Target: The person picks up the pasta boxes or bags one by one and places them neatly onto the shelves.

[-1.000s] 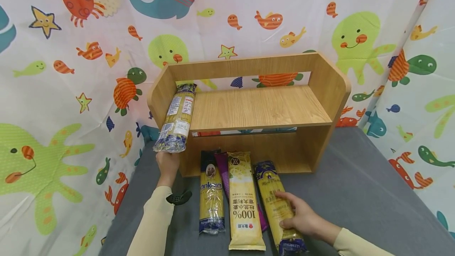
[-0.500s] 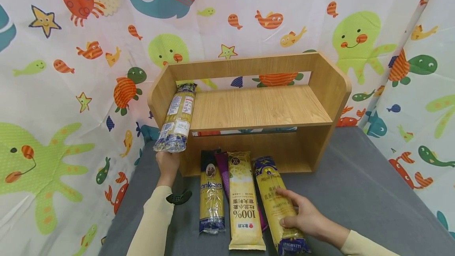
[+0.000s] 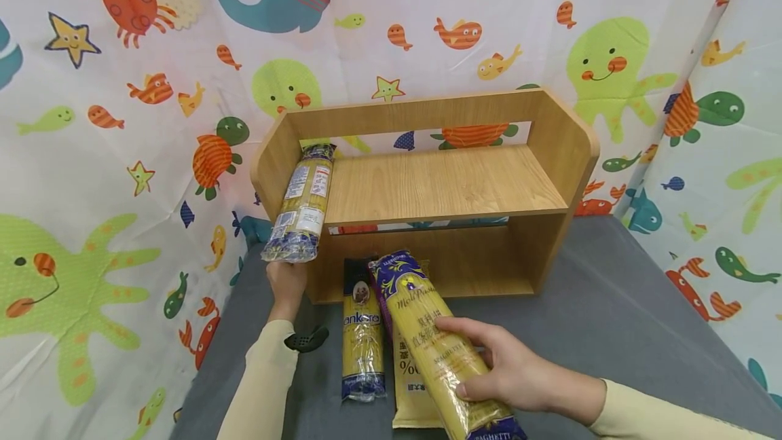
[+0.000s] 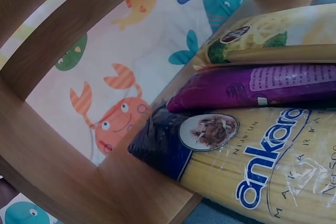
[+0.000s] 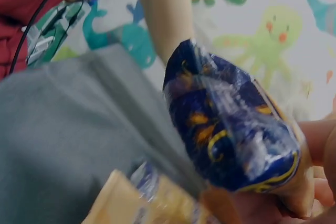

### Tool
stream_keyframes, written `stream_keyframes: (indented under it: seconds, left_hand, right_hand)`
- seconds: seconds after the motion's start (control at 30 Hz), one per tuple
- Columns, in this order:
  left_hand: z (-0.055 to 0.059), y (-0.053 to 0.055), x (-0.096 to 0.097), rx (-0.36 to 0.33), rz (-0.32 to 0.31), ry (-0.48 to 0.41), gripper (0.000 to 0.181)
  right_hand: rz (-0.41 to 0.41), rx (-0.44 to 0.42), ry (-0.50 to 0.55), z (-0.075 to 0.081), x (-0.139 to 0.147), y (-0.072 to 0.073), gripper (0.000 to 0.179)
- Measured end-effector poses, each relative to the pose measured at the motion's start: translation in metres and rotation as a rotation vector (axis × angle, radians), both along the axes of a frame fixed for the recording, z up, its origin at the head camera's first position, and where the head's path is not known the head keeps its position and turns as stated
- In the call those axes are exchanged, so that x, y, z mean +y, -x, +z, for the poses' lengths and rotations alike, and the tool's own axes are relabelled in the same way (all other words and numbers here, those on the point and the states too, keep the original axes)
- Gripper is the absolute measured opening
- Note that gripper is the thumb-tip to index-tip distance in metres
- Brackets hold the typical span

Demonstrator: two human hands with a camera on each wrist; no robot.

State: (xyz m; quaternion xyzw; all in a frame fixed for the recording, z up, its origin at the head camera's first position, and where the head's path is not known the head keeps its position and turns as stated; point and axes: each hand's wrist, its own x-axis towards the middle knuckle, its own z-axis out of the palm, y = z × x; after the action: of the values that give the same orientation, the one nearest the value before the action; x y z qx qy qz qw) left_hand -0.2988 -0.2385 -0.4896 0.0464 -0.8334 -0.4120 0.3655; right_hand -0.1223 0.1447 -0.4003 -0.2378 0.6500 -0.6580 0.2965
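My right hand [image 3: 510,369] grips a yellow-and-blue pack of spaghetti [image 3: 430,331], raised at a slant over a cream pasta pack [image 3: 415,399]. In the right wrist view the spaghetti's blue end [image 5: 231,124] fills the middle. My left hand [image 3: 288,287] is just below the front end of another pasta pack [image 3: 302,206], which lies on the upper shelf against the left side panel. That pack hides its fingers. An "ankara" pasta pack [image 3: 363,338] lies left of the cream one, with a purple pack [image 4: 226,87] between them.
A two-tier wooden shelf [image 3: 440,178] stands on the grey table [image 3: 641,331] before a sea-animal curtain [image 3: 360,60]. The packs' far ends reach its lower opening. A dark band [image 3: 307,339] is at the left wrist.
My right hand has lifted the spaghetti off the table and carried it left, over the cream pack. The left hand stays by the shelf.
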Motion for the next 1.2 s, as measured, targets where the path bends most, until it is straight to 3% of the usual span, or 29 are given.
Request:
stream_keyframes:
  seconds: [0.23, 0.43, 0.73, 1.0, 1.2]
  left_hand:
    - [0.001, 0.0, -0.002, -0.014, 0.003, -0.016, 0.028]
    - [-0.002, 0.0, -0.003, -0.019, 0.006, -0.006, 0.027]
    - [-0.001, 0.001, -0.005, 0.007, 0.007, 0.007, 0.028]
    - [-0.002, 0.002, -0.005, 0.015, 0.002, 0.012, 0.03]
    - [-0.003, 0.002, -0.003, 0.023, 0.013, 0.021, 0.027]
  right_hand:
    - [0.08, 0.015, 0.064, 0.05, -0.016, 0.006, 0.085]
    - [0.001, 0.03, 0.059, 0.076, -0.027, 0.024, 0.087]
    - [-0.266, 0.024, -0.05, 0.078, -0.054, 0.065, 0.08]
    - [-0.378, -0.12, -0.045, 0.082, -0.071, 0.101, 0.079]
    - [-0.544, -0.073, -0.076, 0.092, -0.081, 0.127, 0.084]
